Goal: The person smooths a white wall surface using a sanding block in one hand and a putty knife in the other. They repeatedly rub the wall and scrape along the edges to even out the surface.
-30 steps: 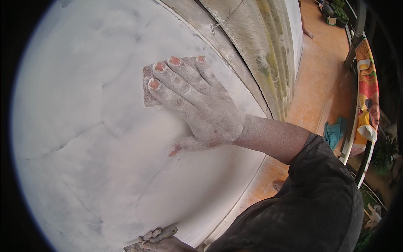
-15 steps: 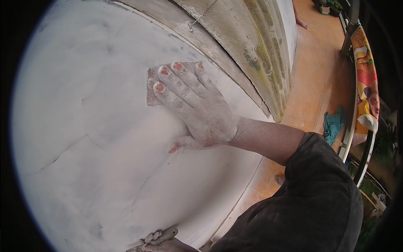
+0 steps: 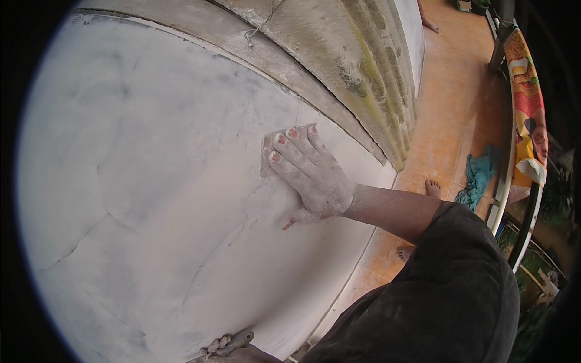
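Observation:
My right hand [image 3: 318,181], coated in pale dust, lies flat with fingers stretched over a square of brownish sandpaper [image 3: 266,158]. It holds the sheet against a white plastered wall [image 3: 151,199], and the sheet's left and upper edges show past the fingertips. The thumb rests apart from the sheet, lower down. At the bottom edge of the view, my left hand [image 3: 233,353] is closed around the dark handle of a putty knife [image 3: 242,340]. Most of its blade is cut off by the picture's edge. Thin cracks and grey smudges mark the wall.
Stained corrugated sheeting [image 3: 357,78] borders the wall. Beyond lies an orange tiled floor [image 3: 451,103] with a teal cloth [image 3: 478,175], beside a railing draped with a colourful printed sheet [image 3: 526,103]. My foot [image 3: 433,189] shows on the tiles; another person's foot [image 3: 431,25] is farther off.
My right hand has slid the sandpaper right and downward across the wall. The view has shifted slightly, and a foot now shows beside my forearm. My left hand keeps its hold on the putty knife.

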The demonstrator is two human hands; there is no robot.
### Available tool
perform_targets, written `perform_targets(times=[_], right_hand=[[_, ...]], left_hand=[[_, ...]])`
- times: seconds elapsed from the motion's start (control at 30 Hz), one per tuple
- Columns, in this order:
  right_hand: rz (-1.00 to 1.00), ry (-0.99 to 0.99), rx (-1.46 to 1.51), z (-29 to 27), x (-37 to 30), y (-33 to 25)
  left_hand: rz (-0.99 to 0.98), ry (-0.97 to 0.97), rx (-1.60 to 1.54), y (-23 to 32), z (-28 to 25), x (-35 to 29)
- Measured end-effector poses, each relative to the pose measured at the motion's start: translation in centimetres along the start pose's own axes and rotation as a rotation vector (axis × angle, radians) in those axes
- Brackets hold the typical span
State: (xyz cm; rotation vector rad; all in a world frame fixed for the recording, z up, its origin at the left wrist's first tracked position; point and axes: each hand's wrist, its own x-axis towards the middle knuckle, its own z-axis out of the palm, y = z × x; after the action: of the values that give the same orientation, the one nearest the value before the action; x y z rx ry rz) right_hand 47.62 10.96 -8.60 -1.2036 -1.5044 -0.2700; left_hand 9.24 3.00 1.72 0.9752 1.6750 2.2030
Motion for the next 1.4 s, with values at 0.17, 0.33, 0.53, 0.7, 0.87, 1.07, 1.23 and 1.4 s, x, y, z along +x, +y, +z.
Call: perform_targets(times=[0.17,0.33,0.53,0.7,0.87,1.07,1.23,1.4], right_hand=[[-0.005,0.005,0.03,-0.5,-4.7,1.1],[-0.08,-0.007,-0.005,1.1,-0.1,3.3],[0.021,0.062,-0.071,0.6,-6.5,3.5],[0.071,0.115,0.035,2.2,-4.2,3.3],[0.096,0.086,-0.014,2.6,-5.0,4.4],[0.283,0.306,0.057,1.4,-6.8,2.2],[0.122,0.148,0.126,2.6,-2.2,1.2],[0.525,0.159,0.122,2.6,-9.8,3.3]], left_hand=[[-0.059,0.053,0.023,-0.3,-0.3,0.2],[-0.106,0.063,0.084,-1.1,-1.4,1.5],[-0.152,0.083,0.152,-1.4,-3.2,6.3],[0.034,0.003,0.084,-1.7,-3.5,5.8],[0.042,-0.014,0.13,-1.5,-2.2,2.2],[0.03,-0.023,0.12,-0.8,-0.7,1.3],[0.044,-0.044,0.147,-0.5,-0.5,1.1],[0.043,-0.043,0.158,-0.7,-0.7,1.2]])
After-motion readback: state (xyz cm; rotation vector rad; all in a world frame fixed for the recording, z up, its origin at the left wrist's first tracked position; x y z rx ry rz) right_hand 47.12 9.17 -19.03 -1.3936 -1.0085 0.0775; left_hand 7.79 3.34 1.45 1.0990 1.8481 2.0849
